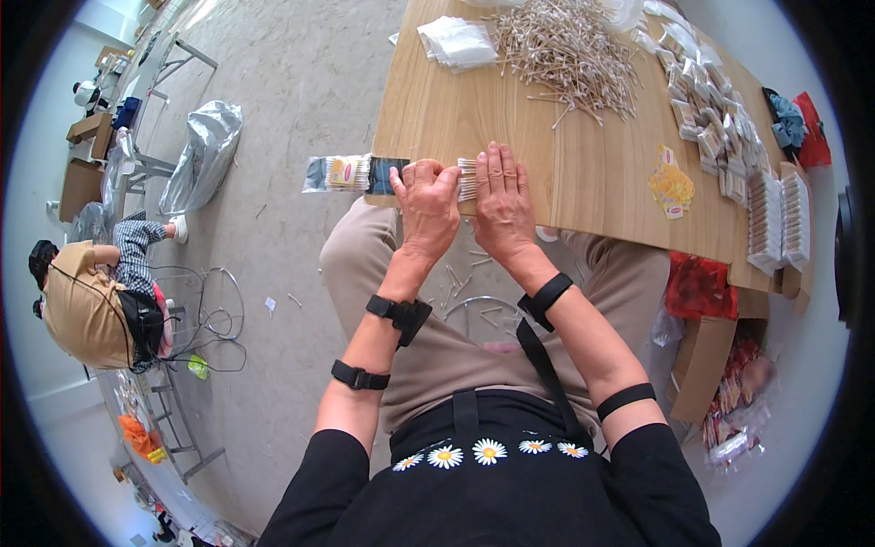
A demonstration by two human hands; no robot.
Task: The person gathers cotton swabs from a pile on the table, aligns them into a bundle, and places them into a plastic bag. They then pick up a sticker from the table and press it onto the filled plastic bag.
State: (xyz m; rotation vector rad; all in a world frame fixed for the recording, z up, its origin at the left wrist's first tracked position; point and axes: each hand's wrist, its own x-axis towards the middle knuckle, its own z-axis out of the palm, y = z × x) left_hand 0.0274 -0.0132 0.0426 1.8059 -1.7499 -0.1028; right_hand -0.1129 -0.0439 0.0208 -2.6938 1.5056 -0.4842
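Note:
My left hand (427, 208) is closed over the table's near left edge, its fingers curled down. What they hold, if anything, is hidden. Beside its knuckles, a black strip (387, 175) lies at the table edge. A clear bag of cotton swabs (346, 173) with a yellow and white card juts out past that edge. My right hand (504, 199) lies flat on the tabletop, fingers stretched out and close together. A small row of cotton swabs (468, 179) shows between my two hands, touching the right hand's side and partly covered.
A large heap of loose cotton swabs (570, 55) covers the table's far part, beside clear bags (458, 42). Yellow cards (672, 187) and many packed swab bags (720, 118) lie to the right. An open carton (706, 356) stands below. Another person (91, 301) sits at the left.

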